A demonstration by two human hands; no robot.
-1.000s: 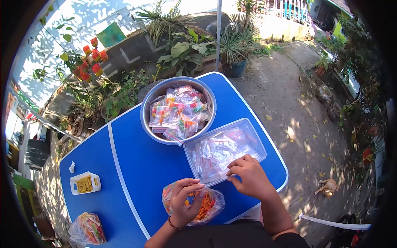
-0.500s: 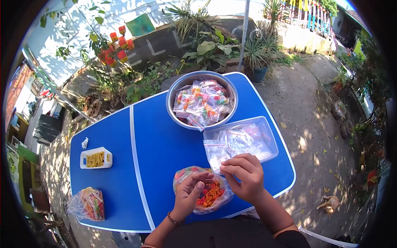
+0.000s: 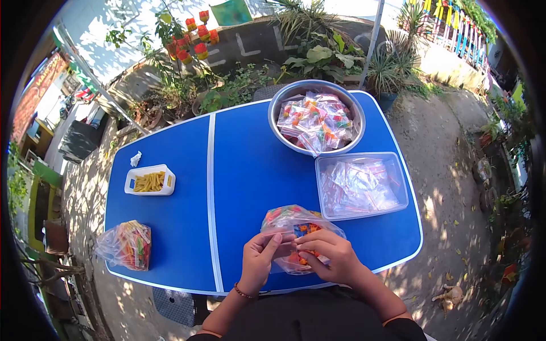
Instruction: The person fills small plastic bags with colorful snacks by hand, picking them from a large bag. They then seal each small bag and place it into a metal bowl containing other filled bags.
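Observation:
A small clear zip bag is between my two hands, partly hidden by the fingers. My left hand pinches it between thumb and fingers from the left. From the right, my right hand has its fingertips closed at the bag's edge. Just beyond and beneath them sits a larger open plastic bag of small orange, red and other coloured pieces. To its right, a clear plastic tub contains many flat, clear zip bags.
A steel bowl at the back is heaped with filled packets. On the left of the blue table stand a white container of yellowish sticks, a crumpled white scrap and another filled plastic bag.
My right hand has moved left from beside the tub to meet my left hand, bringing a zip bag over the larger bag. The camera view has shifted, too.

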